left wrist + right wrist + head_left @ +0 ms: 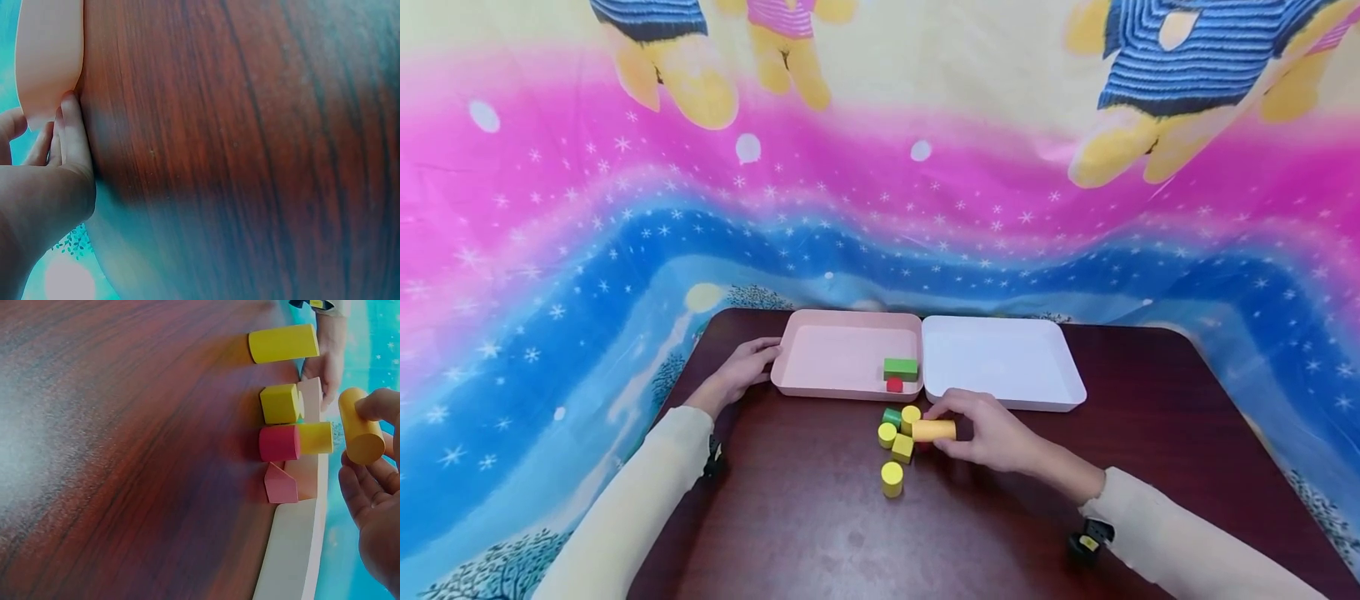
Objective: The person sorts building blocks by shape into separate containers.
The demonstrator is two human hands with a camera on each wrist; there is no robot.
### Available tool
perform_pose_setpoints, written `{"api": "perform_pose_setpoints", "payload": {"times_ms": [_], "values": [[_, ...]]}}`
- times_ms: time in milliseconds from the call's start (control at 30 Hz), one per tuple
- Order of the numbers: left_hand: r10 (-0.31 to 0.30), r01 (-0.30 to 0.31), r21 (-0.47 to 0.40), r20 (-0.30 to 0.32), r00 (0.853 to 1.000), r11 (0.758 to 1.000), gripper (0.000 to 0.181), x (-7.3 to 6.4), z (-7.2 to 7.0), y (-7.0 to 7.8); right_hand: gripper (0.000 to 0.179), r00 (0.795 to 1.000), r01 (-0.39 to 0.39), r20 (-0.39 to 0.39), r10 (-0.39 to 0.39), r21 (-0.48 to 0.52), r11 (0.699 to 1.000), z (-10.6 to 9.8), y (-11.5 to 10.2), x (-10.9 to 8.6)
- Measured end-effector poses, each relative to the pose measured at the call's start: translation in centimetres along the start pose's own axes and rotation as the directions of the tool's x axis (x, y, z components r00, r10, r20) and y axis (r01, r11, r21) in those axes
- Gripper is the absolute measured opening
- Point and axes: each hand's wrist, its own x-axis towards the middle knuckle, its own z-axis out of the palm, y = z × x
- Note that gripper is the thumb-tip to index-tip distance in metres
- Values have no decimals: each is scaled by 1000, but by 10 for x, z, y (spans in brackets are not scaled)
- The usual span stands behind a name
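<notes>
My right hand pinches an orange cylinder block between thumb and fingertips, raised over a small cluster of blocks. In the right wrist view the thumb presses one side of the orange cylinder, with fingers on the other. Beneath it lie a yellow cube, yellow cylinders, a green block and, partly hidden, a red block. My left hand holds the left edge of a pink tray; in the left wrist view its digits lie on both sides of the tray's corner.
Inside the pink tray, near its right front corner, are a green rectangular block and a small red block. A white tray adjoins it. One yellow cylinder stands nearer me on the dark table. Behind hangs a patterned cloth.
</notes>
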Motion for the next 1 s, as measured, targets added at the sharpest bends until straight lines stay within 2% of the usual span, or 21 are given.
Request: {"api": "perform_pose_setpoints", "payload": {"times_ms": [333, 667, 1000], "values": [[-2, 2, 5, -2, 1000, 1000, 58, 0, 0, 0, 37, 999, 31, -39, -30, 17, 999, -3, -3, 4], [0, 0, 12, -5, 1000, 1000, 57, 3, -1, 0, 33, 988, 92, -123, -89, 19, 996, -7, 1, 7], [-7, 7, 4, -5, 1000, 1000, 56, 3, -1, 2, 36, 992, 30, -125, -24, 49, 998, -13, -3, 11]]}}
